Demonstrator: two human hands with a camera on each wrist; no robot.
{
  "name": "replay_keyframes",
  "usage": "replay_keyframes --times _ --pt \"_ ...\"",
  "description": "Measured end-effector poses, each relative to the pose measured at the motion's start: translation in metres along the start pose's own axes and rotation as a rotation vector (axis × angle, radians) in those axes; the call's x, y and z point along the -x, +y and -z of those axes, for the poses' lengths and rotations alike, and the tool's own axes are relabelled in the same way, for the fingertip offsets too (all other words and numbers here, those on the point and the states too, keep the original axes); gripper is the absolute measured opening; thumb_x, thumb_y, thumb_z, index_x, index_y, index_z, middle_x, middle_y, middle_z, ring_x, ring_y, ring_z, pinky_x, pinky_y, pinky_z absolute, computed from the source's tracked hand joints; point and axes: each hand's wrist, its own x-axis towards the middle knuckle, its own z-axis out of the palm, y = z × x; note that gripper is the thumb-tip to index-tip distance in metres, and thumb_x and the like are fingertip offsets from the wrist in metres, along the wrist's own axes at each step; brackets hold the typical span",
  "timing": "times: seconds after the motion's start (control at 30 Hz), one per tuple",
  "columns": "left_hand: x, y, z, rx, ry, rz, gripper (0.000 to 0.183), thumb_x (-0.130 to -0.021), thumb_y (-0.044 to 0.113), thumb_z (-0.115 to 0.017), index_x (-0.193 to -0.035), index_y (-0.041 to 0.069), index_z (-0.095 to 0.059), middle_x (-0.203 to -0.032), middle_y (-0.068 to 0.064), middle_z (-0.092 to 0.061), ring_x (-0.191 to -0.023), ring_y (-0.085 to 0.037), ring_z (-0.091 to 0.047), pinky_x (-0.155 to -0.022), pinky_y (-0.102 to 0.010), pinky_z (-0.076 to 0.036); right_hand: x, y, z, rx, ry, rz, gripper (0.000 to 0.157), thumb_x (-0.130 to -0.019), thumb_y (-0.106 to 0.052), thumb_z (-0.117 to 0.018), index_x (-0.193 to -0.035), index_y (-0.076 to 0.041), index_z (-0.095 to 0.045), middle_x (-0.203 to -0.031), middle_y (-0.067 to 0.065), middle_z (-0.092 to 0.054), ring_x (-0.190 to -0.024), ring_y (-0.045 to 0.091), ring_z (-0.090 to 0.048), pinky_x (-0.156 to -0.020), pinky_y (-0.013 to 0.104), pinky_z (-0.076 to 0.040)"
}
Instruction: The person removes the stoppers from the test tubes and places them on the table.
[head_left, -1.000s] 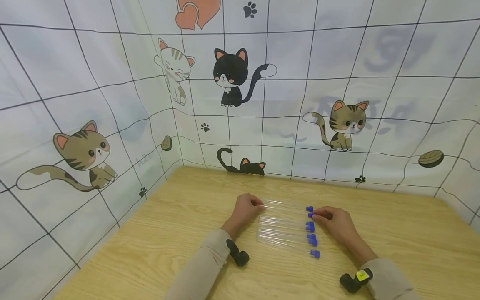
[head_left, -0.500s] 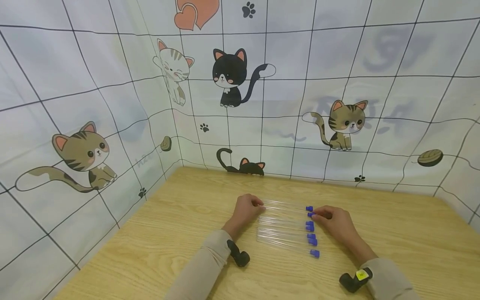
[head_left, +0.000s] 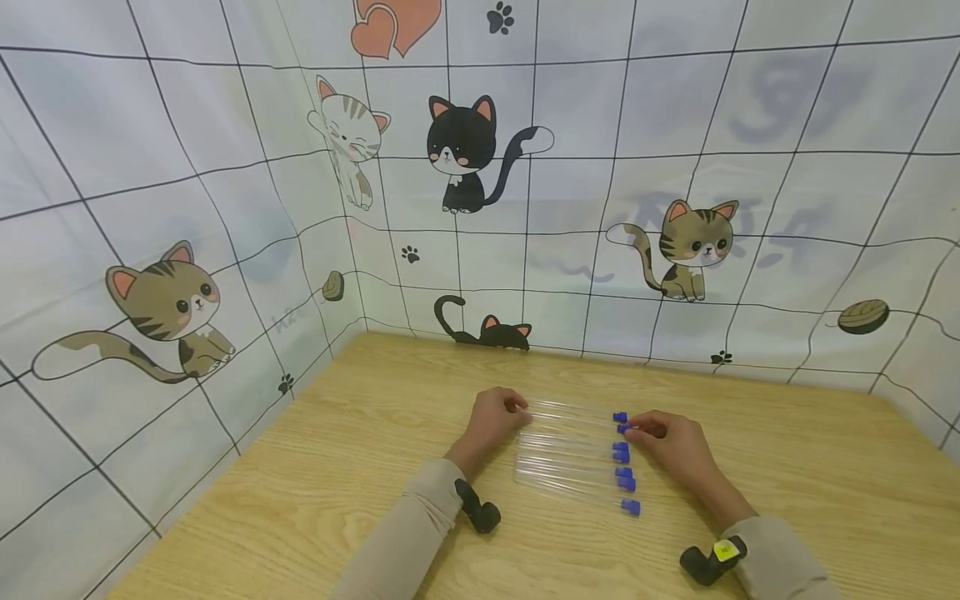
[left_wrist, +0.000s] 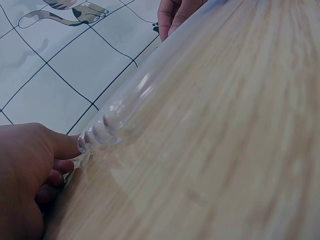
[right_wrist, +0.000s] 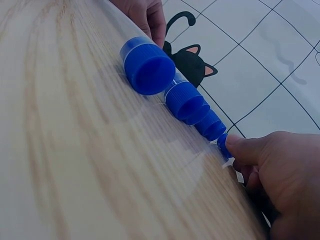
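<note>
Several clear test tubes (head_left: 570,478) with blue caps lie side by side on the wooden table, caps toward the right. At the far part of the row, my left hand (head_left: 495,419) holds the left end of one tube between thumb and fingers. My right hand (head_left: 675,446) pinches that tube's blue cap (head_left: 623,429). One more capped tube lies just beyond it, its blue cap (head_left: 619,417) showing. The right wrist view shows the nearest blue cap (right_wrist: 150,70) large, apart from the right hand. In the left wrist view the thumb (left_wrist: 65,145) meets the tube ends.
A cloth with cats and grid lines (head_left: 570,200) hangs behind and to the left of the wooden table (head_left: 300,483). Black wrist cameras, the left camera (head_left: 478,508) and the right camera (head_left: 708,562), sit on the sleeves close above the tabletop.
</note>
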Motion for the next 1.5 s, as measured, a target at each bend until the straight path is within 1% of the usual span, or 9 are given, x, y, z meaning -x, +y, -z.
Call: replay_keyframes --times 0.27,0.53,0.7,0.83,0.97,1.17,1.4,1.5 --pt "0.0000 0.0003 -0.0002 -0.002 0.009 0.000 0.009 -0.081 0.012 -0.076 -0.088 0.007 -0.072 -0.073 0.003 -0.057 -0.070 -0.013 -0.051 -0.064 -0.028 -0.044 0.0008 -0.0003 0.0004 -0.014 -0.001 -0.013 0.027 -0.089 -0.028 -0.070 -0.106 -0.008 -0.071 -0.089 0.001 -0.069 -0.079 0.016 -0.062 -0.069 0.035 -0.048" --pt "0.0009 -0.0005 -0.0003 0.020 0.027 -0.014 0.009 -0.080 0.010 -0.076 -0.088 0.007 -0.073 -0.073 0.002 -0.056 -0.071 -0.013 -0.050 -0.065 -0.029 -0.043 0.0017 0.0007 0.0013 -0.007 0.006 -0.001 0.026 -0.089 -0.027 -0.070 -0.106 -0.008 -0.070 -0.088 0.000 -0.068 -0.081 0.017 -0.063 -0.072 0.037 -0.049" --pt "0.0017 -0.0007 -0.0005 0.030 0.026 -0.008 0.009 -0.080 0.008 -0.076 -0.088 0.007 -0.073 -0.072 0.002 -0.056 -0.070 -0.013 -0.050 -0.064 -0.029 -0.043 0.0016 0.0017 0.0007 -0.003 0.008 0.003 0.021 -0.089 -0.024 -0.070 -0.104 -0.009 -0.071 -0.091 0.001 -0.070 -0.081 0.019 -0.064 -0.073 0.037 -0.049" --pt "0.0023 -0.0001 -0.0005 0.029 0.027 -0.015 0.009 -0.080 0.008 -0.076 -0.088 0.006 -0.073 -0.073 0.002 -0.056 -0.070 -0.013 -0.051 -0.065 -0.029 -0.044 0.0012 0.0011 0.0006 -0.007 0.006 -0.001 0.021 -0.089 -0.025 -0.070 -0.103 -0.009 -0.071 -0.092 0.002 -0.070 -0.083 0.020 -0.065 -0.073 0.037 -0.049" --pt "0.0027 0.0008 -0.0009 0.029 0.025 -0.007 0.009 -0.081 0.009 -0.076 -0.089 0.007 -0.072 -0.075 0.002 -0.057 -0.072 -0.012 -0.051 -0.066 -0.028 -0.044 0.0006 0.0015 0.0007 -0.008 0.002 -0.007 0.020 -0.089 -0.024 -0.070 -0.104 -0.010 -0.071 -0.092 0.002 -0.070 -0.082 0.019 -0.063 -0.073 0.037 -0.049" --pt "0.0039 0.0018 0.0011 0.041 0.023 -0.013 0.008 -0.081 0.008 -0.075 -0.089 0.006 -0.072 -0.076 0.000 -0.056 -0.072 -0.014 -0.051 -0.065 -0.030 -0.044 -0.0005 0.0012 0.0003 -0.008 -0.003 -0.002 0.022 -0.090 -0.025 -0.069 -0.105 -0.009 -0.071 -0.091 0.001 -0.069 -0.080 0.017 -0.061 -0.070 0.036 -0.048" --pt "0.0025 -0.0019 -0.0002 0.049 0.016 -0.009 0.009 -0.081 0.009 -0.074 -0.089 0.007 -0.072 -0.076 0.001 -0.055 -0.072 -0.014 -0.050 -0.065 -0.029 -0.044 0.0016 -0.0002 0.0017 -0.001 0.015 -0.003 0.024 -0.090 -0.026 -0.068 -0.107 -0.009 -0.070 -0.088 0.000 -0.068 -0.081 0.018 -0.063 -0.073 0.038 -0.048" --pt "0.0017 -0.0035 -0.0012 0.049 0.016 -0.008 0.009 -0.080 0.010 -0.075 -0.089 0.008 -0.072 -0.076 0.002 -0.055 -0.072 -0.014 -0.050 -0.065 -0.029 -0.044 0.0040 -0.0004 0.0026 0.001 0.028 0.003 0.024 -0.091 -0.025 -0.068 -0.108 -0.009 -0.070 -0.090 0.001 -0.068 -0.083 0.020 -0.064 -0.074 0.039 -0.048"
